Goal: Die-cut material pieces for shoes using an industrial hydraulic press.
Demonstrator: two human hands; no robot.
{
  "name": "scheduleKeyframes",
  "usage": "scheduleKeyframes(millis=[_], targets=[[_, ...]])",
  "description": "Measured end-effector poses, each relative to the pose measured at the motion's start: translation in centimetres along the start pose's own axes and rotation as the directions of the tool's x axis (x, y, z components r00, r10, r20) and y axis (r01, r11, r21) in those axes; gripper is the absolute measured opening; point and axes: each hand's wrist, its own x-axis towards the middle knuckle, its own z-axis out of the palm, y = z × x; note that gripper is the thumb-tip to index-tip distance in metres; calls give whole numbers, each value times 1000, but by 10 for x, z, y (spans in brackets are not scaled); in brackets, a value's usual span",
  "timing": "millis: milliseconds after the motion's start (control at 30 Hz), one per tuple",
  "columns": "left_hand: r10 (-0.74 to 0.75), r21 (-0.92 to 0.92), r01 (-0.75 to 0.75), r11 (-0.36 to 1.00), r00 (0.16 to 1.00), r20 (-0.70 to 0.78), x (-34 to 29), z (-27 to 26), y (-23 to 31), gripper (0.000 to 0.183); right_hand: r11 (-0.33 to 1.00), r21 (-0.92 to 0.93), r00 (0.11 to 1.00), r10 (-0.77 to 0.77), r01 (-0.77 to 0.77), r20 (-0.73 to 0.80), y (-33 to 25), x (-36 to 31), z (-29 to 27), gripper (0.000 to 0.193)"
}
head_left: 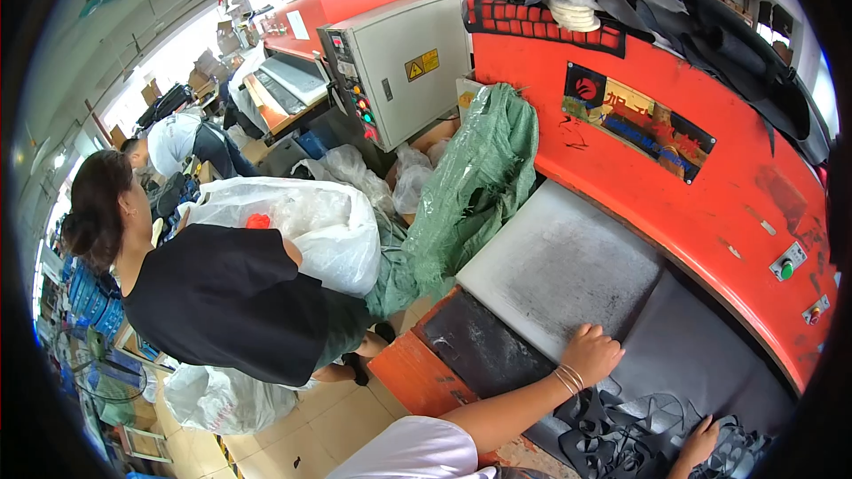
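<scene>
Curled at the left edge of a smooth dark grey sheet [710,346], my left hand [593,355] has its fingers closed on that edge, above a worn pale board [559,266]. My right hand [698,443] is by the sheet's near edge, among a heap of dark cut-out scraps [621,435]. Its fingers are bent together, and what they pinch is partly hidden. Both board and sheet lie on the bed of a large red press [639,142]. Bangles circle my left wrist.
A black pad [484,341] covers the press's orange side table. A person in black [222,302] stands at left, beside a big white plastic bag [311,222]. Green sacking [479,186] hangs near a grey control cabinet [408,62]. Green and red buttons [786,270] sit at right.
</scene>
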Motion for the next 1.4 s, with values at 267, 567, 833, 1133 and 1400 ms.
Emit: scheduleKeyframes(millis=[267, 567, 833, 1133, 1400], targets=[[-30, -138, 26, 990, 999, -30, 6, -5, -4, 28, 999, 12, 999, 43, -42, -31, -39, -17, -39, 67], [-67, -203, 67, 977, 998, 3, 2, -9, -4, 28, 999, -16, 997, -35, 34, -69, 3, -6, -12, 63], [-90, -276, 80, 958, 996, -26, 3, -11, -6, 28, 996, 34, 976, -70, 78, -204, 32, 1, 12, 56], [-113, -302, 153, 941, 983, 146, 14, -14, -5, 21, 996, 22, 970, -84, 91, -229, 10, -4, -2, 41], [-60, -232, 49, 971, 997, -44, 17, -6, -20, 23, 986, 168, 999, 0, 9, -51, -50, -53, -20, 35]])
